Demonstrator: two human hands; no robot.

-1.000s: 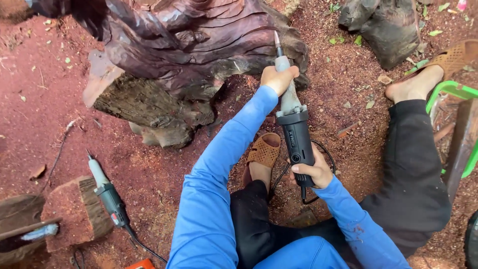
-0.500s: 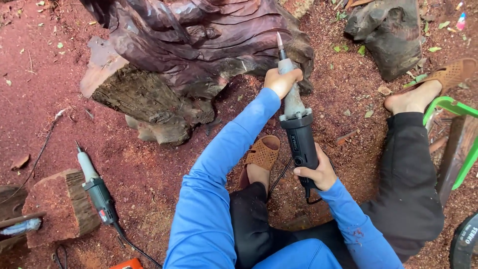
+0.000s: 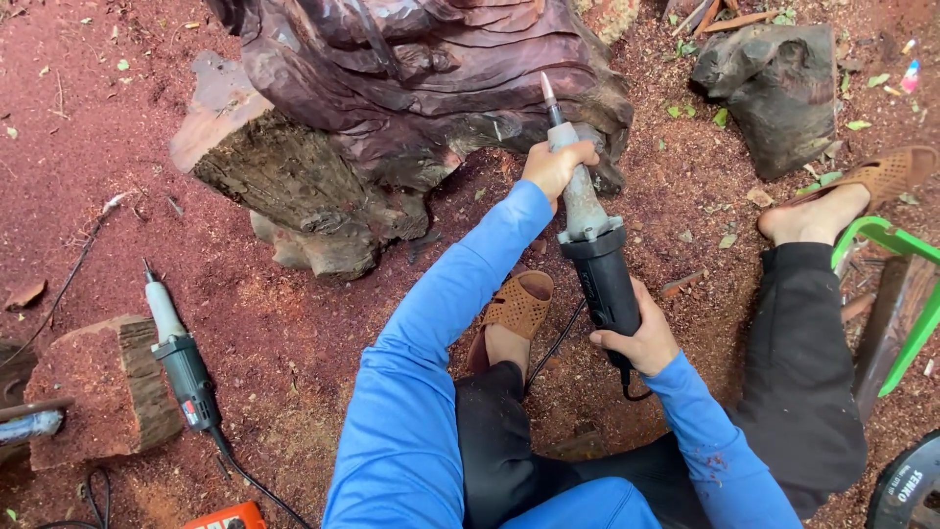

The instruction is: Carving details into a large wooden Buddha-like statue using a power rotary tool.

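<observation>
I hold a long corded die grinder point(image 3: 593, 250) with both hands. My left hand point(image 3: 554, 166) grips its grey neck near the tip. My right hand point(image 3: 636, 340) wraps the black rear body. The pointed bit is up, close to the lower right side of a large dark carved wood piece point(image 3: 411, 88) resting on a rough stump base. Both sleeves are blue. I sit on red sawdust ground with legs in black trousers and tan sandals.
A second grinder point(image 3: 176, 358) lies on the ground at left, beside a cut log block point(image 3: 93, 392). A dark wood chunk point(image 3: 778, 88) sits upper right. A green stool frame point(image 3: 896, 294) stands at right. An orange object point(image 3: 225, 516) peeks in below.
The view has shifted slightly, so the carving and the spare grinder sit a bit further right in the frame. Both hands keep the same grip on the grinder.
</observation>
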